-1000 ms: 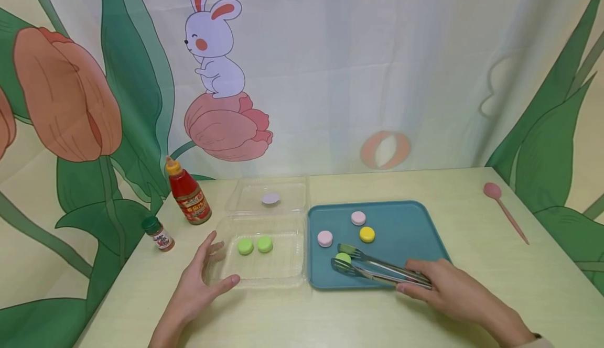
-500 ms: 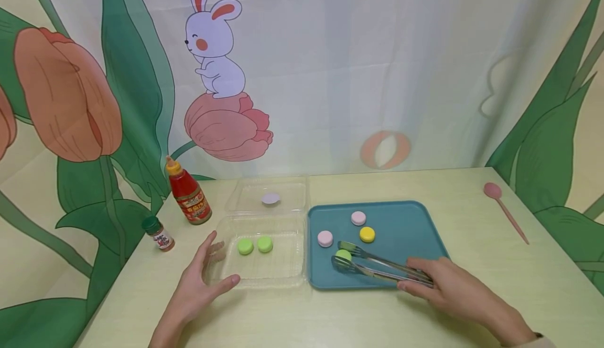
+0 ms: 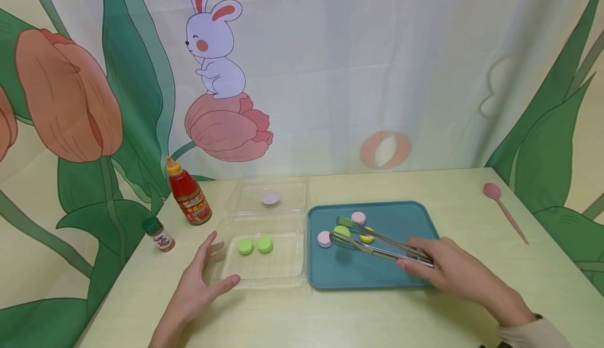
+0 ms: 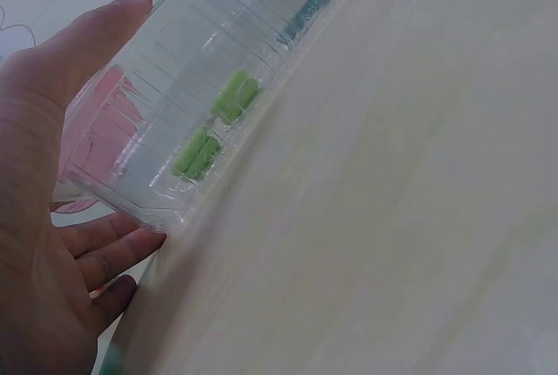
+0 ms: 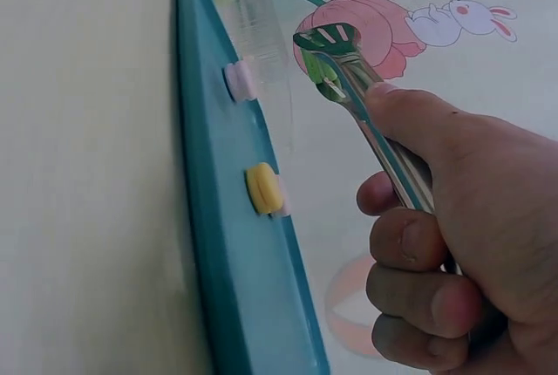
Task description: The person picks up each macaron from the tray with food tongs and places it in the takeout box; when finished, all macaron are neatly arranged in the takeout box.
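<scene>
In the head view, the right hand (image 3: 460,274) gripped metal tongs (image 3: 391,241), thumb on one arm and fingers on the other. Between the tong tips sat a green macaron (image 3: 342,231), over the left half of a blue tray (image 3: 410,219). On that tray lay a yellow macaron (image 3: 367,238), partly covered by the tongs, and two pink ones, one near the left edge (image 3: 324,239) and one farther back (image 3: 358,217). The left hand (image 3: 200,282) held nothing, its thumb and fingers spread wide at the left side of a clear box (image 3: 278,268). In the box lay two green macarons side by side; its open lid (image 3: 292,188), bearing a pale oval, lay behind. A red bottle (image 3: 190,196) and a green-capped jar (image 3: 160,235) stood to the left, and a pink spoon (image 3: 506,213) lay at the far right of the table (image 3: 340,319).

In the left wrist view, the thumb was well apart from the other fingers, which were close to the box's corner; whether they touched it could not be told.

In the right wrist view, the fingers were curled round the tongs, whose tips were narrow about the green macaron, clear of the tray.
</scene>
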